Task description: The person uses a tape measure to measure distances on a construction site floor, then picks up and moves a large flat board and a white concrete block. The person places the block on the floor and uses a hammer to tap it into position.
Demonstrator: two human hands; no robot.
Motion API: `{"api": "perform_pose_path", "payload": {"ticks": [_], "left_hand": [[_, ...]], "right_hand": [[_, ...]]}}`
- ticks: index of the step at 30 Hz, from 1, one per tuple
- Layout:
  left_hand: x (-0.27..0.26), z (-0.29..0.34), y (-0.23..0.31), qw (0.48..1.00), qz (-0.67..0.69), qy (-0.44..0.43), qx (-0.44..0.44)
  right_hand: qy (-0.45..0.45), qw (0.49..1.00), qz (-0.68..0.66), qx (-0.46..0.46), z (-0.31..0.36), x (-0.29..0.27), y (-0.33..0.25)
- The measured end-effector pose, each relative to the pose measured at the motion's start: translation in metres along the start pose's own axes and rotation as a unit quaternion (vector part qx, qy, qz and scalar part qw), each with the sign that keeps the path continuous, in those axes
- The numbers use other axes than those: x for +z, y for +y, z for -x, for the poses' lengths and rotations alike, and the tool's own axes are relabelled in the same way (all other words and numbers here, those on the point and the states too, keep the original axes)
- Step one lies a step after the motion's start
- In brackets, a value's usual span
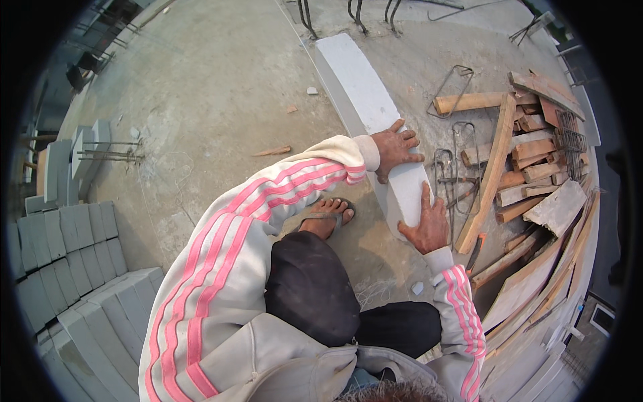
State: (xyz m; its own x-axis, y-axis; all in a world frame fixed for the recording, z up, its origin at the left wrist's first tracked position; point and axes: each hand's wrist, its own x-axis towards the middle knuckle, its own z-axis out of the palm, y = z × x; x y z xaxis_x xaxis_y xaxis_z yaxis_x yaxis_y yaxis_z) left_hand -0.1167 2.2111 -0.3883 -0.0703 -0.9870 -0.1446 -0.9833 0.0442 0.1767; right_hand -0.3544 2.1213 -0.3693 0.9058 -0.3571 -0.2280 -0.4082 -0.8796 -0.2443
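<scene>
Pale, smooth lightweight concrete blocks (358, 74) lie end to end in a narrow row, running from the steel bars at the top toward me. My left hand (396, 149) lies across the top of the row, fingers over its far side and thumb down the near-left face. At the near end, my right hand (429, 226) grips the last block (407, 187), thumb at its end and a finger stretched along its right side. The palm sides of both hands are hidden. Whether a joint lies under my left hand, I cannot tell.
Stacked grey blocks (94, 315) stand at the lower left. To the right lie timber offcuts (536, 147), a long plank (487, 177), bent wire stirrups (462, 144) and an orange-handled tool (477, 248). Bent rebar (358, 17) sticks up beyond the row. My sandalled foot (327, 218) rests on the concrete floor (221, 87).
</scene>
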Motion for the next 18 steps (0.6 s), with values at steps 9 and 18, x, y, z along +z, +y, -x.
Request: {"api": "perform_pose_path", "payload": {"ticks": [9, 18], "left_hand": [[0.02, 0.019, 0.002, 0.981, 0.076, 0.178, 0.017], [0.163, 0.108, -0.14, 0.837, 0.067, 0.248, -0.483]], "right_hand": [[-0.024, 0.998, 0.05, -0.01, 0.015, -0.003, 0.005], [0.041, 0.995, -0.081, -0.037, -0.016, 0.004, 0.004]]}}
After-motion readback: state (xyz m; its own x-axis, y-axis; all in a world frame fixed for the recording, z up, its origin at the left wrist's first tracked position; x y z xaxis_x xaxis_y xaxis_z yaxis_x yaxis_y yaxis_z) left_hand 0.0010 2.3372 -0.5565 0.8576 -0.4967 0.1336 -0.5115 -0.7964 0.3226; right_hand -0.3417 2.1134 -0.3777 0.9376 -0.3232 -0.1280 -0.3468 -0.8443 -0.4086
